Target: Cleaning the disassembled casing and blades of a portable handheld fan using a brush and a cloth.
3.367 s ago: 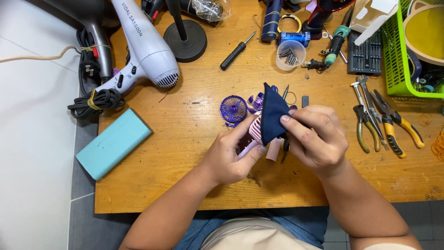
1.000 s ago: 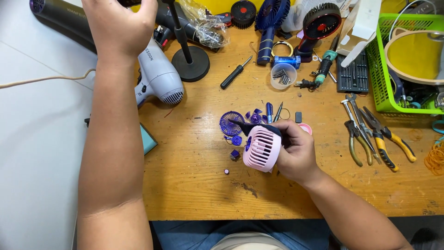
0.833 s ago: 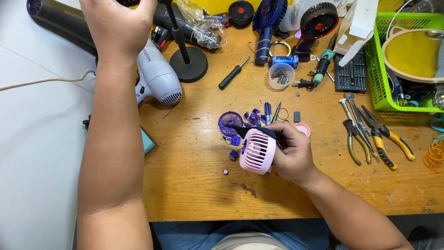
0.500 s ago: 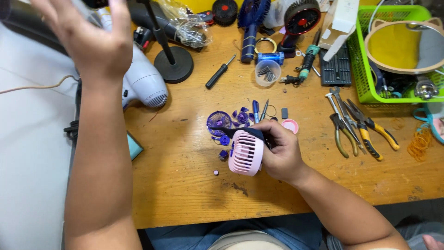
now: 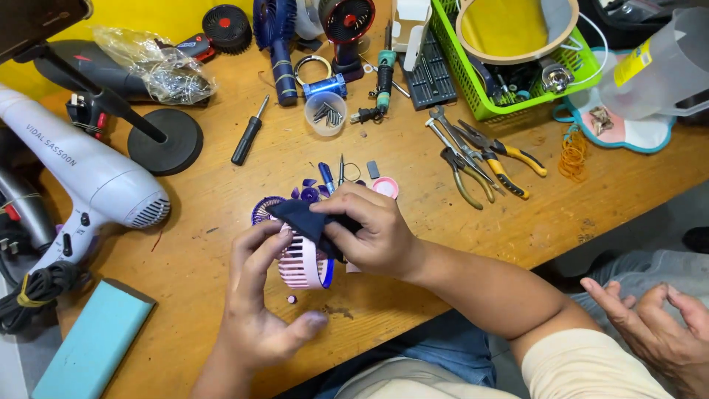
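Left hand [image 5: 258,295] is back from up at 11 o'clock, fingers cupping the pink fan [image 5: 304,260] again; right hand [image 5: 369,230] pinches the dark cloth [image 5: 306,219] onto its grille, so wiping looks resumed.

Pink fan housing [image 5: 299,264]: smooth, ribbed plastic, under a matt navy cloth [image 5: 306,219]. Workbench [image 5: 221,214]: scuffed, unvarnished wood. Hair dryer [image 5: 88,177]: glossy pale plastic; pliers [image 5: 467,164]: dull metal jaws.
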